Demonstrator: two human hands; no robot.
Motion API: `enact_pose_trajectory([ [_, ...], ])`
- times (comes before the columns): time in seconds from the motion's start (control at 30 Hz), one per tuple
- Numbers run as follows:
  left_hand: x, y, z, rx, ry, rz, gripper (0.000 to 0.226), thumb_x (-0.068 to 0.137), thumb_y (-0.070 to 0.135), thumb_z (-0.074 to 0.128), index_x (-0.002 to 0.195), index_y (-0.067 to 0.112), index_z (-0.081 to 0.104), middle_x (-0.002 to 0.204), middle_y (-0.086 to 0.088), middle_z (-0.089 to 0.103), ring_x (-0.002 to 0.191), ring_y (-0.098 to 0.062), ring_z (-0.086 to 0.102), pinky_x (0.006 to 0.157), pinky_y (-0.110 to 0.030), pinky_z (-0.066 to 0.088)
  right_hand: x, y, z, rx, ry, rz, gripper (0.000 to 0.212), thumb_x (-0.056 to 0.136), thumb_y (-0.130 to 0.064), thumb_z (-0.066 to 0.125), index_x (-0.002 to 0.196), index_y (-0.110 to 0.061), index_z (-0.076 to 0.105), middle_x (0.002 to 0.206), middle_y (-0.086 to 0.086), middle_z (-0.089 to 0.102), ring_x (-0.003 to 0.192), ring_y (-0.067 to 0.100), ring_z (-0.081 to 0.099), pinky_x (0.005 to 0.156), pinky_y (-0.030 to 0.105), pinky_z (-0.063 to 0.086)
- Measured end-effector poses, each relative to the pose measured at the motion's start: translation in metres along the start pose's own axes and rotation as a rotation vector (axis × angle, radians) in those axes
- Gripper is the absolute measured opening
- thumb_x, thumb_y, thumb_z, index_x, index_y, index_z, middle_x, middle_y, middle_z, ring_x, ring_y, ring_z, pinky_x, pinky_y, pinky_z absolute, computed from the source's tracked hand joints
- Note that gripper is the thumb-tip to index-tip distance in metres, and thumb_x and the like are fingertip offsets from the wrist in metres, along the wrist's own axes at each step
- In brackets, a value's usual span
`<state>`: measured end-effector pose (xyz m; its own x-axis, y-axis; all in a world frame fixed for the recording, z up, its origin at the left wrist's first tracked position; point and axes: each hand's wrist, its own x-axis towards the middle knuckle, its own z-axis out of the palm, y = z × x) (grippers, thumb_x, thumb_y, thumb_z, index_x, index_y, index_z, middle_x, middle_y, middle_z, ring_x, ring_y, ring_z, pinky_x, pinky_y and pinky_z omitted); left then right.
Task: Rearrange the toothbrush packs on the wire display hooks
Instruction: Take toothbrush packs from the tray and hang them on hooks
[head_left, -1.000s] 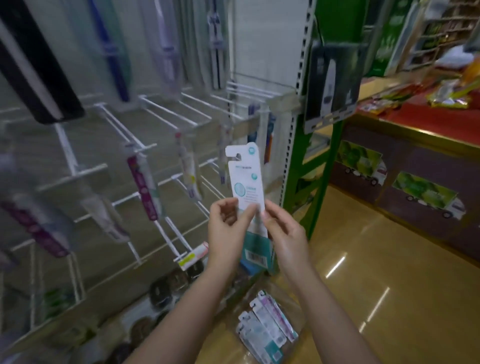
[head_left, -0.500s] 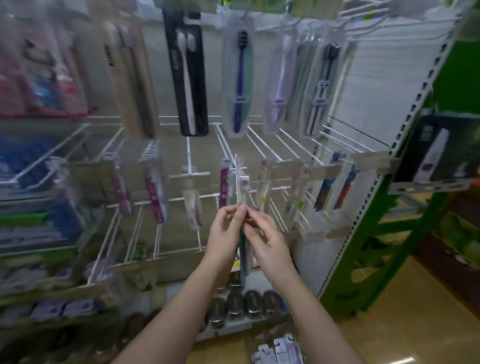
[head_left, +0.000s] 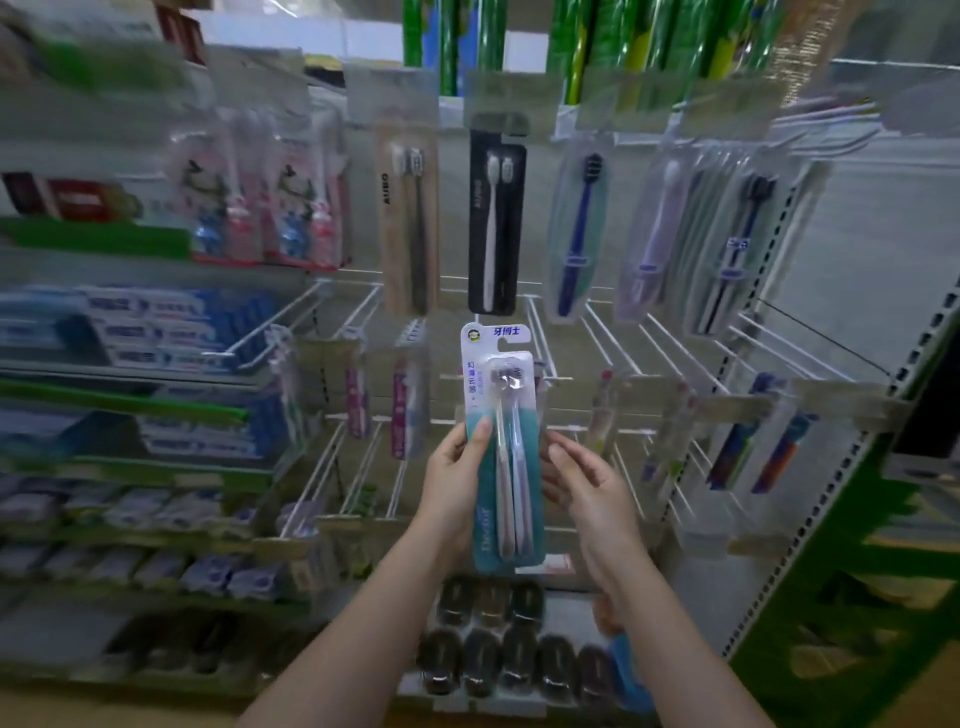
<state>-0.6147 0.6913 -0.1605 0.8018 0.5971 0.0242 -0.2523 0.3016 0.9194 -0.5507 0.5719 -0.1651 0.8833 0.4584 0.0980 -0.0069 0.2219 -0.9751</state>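
A white and teal toothbrush pack (head_left: 503, 452) with two brushes stands upright in front of the white wire display hooks (head_left: 608, 343), its printed front facing me. My left hand (head_left: 457, 483) grips its left edge, thumb on the front. My right hand (head_left: 584, 483) is just right of the pack with relaxed fingers; whether it touches the pack I cannot tell. Several packs hang on the upper row, among them a black pack (head_left: 496, 228) and a blue-brush pack (head_left: 576, 234). More packs (head_left: 405, 410) hang on the middle row.
Toothpaste boxes (head_left: 156, 332) fill the shelves at left. Dark oval items (head_left: 483, 649) lie on the bottom shelf below my hands. A green upright post (head_left: 831, 597) bounds the rack at right. Bare hook wires run between the hanging packs.
The pack has turned from edge-on to face me and sits higher against the rack. My right hand has come off it to the right. The view has swung left and up.
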Motion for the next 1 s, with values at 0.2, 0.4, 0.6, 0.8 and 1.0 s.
enact_pose_trajectory([
  [0.2, -0.004, 0.019, 0.001, 0.028, -0.006, 0.024, 0.023, 0.094, 0.023, 0.055, 0.106, 0.008, 0.067, 0.1, -0.018, 0.071, 0.089, -0.03, 0.069, 0.08, -0.043, 0.057, -0.002, -0.006, 0.01, -0.102, -0.077, 0.011, 0.021, 0.088, -0.014, 0.062, 0.109, -0.017, 0.064, 0.101, 0.002, 0.072, 0.097, 0.021, 0.068, 0.088, 0.043, 0.055],
  [0.4, -0.005, 0.031, -0.003, 0.099, 0.007, 0.042, 0.016, 0.092, 0.022, 0.058, 0.097, 0.012, 0.07, 0.09, -0.012, 0.073, 0.081, -0.026, 0.069, 0.073, -0.039, 0.056, 0.001, -0.01, 0.017, -0.103, -0.073, -0.001, 0.017, 0.09, -0.009, 0.06, 0.104, -0.017, 0.065, 0.098, 0.001, 0.072, 0.095, 0.019, 0.067, 0.084, 0.04, 0.056],
  [0.6, -0.01, 0.033, -0.023, 0.24, 0.057, 0.04, 0.012, 0.091, 0.014, 0.058, 0.097, 0.015, 0.068, 0.096, -0.008, 0.073, 0.096, -0.03, 0.067, 0.091, -0.05, 0.052, -0.004, -0.002, 0.026, -0.201, -0.1, -0.004, 0.017, 0.09, -0.013, 0.06, 0.106, -0.018, 0.064, 0.101, -0.002, 0.07, 0.096, 0.014, 0.066, 0.088, 0.039, 0.055],
  [0.8, -0.02, 0.033, -0.048, 0.271, 0.127, 0.059, 0.013, 0.09, 0.015, 0.06, 0.1, 0.019, 0.069, 0.099, -0.005, 0.073, 0.098, -0.027, 0.067, 0.09, -0.05, 0.053, -0.008, 0.011, 0.044, -0.191, -0.158, 0.046, 0.019, 0.09, -0.012, 0.06, 0.108, -0.016, 0.064, 0.102, -0.002, 0.07, 0.098, 0.013, 0.066, 0.091, 0.039, 0.054],
  [1.0, -0.029, 0.034, -0.074, 0.263, 0.253, 0.068, 0.01, 0.09, 0.01, 0.061, 0.096, 0.015, 0.067, 0.093, -0.006, 0.072, 0.092, -0.027, 0.066, 0.079, -0.044, 0.052, -0.016, 0.025, 0.071, -0.167, -0.214, 0.067, 0.016, 0.091, -0.01, 0.059, 0.104, -0.017, 0.064, 0.101, 0.0, 0.069, 0.096, 0.013, 0.064, 0.088, 0.032, 0.054],
])
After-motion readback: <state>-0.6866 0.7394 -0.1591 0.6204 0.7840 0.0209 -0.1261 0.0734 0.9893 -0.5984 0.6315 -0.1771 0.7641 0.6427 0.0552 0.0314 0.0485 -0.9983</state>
